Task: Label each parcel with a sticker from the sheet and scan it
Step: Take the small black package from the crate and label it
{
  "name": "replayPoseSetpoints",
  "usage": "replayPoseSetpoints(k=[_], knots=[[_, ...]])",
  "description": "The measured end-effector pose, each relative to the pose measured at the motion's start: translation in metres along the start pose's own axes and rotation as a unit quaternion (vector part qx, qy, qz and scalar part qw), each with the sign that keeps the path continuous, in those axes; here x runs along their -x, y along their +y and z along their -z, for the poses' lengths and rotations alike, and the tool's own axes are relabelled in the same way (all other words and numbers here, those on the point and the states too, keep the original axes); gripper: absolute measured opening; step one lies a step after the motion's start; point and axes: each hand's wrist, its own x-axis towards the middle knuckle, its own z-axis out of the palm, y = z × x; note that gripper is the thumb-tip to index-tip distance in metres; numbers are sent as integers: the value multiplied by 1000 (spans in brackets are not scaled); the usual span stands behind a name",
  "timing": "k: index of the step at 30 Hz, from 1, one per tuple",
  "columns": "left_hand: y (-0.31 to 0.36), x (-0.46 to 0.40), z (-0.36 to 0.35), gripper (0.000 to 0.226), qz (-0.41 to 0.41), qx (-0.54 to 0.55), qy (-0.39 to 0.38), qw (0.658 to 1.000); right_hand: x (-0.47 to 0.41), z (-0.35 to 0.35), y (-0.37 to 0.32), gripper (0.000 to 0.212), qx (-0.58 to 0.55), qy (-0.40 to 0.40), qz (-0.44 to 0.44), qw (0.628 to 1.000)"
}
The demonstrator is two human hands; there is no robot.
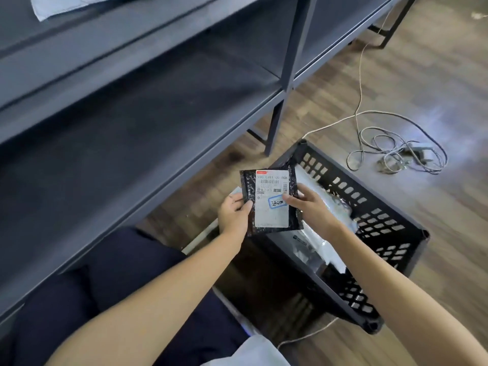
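Head view, near to far. Closest: dark trousered knees and a pale sheet (pixel 253 351) at the bottom edge, nearer than the black perforated plastic crate (pixel 375 223); sticker sheet or not, cannot tell. Two bare forearms reaching forward over the crate's near-left side.

Left hand (pixel 233 216) curled round the left edge of one small black plastic mailer parcel (pixel 270 202), thumb on its face. Right hand (pixel 307 207) gripping the right edge, thumb pressed on one blue-bordered white sticker (pixel 277 202) with handwriting, set on the parcel's white shipping label (pixel 272 199). Parcel held tilted just above the crate's near-left rim.

Judged progress: sticker on this parcel, being smoothed or just stuck; scan apparently not yet done. No scanner recognisable.

Inside the crate: silvery and white bagged parcels (pixel 330 207), at least two, exact count hidden by overlap; no stickers visible on them, so probably left to do.

Beyond the crate: one tangle of pale cable (pixel 396 154) on the wooden floor. Left of the crate: grey metal shelving (pixel 132 122).
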Motion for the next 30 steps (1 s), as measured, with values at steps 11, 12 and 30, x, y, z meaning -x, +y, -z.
replayPoseSetpoints(k=[11, 12, 30], knots=[[-2, -29, 26, 20, -57, -151, 23, 987, -35, 21, 19, 24, 439, 122, 24, 890], [-3, -29, 26, 20, -60, -163, 23, 985, -35, 15, 26, 24, 445, 120, 22, 887], [-8, -36, 45, 27, -157, -379, -41, 911, -31, -8, 55, 28, 457, 225, 25, 860]])
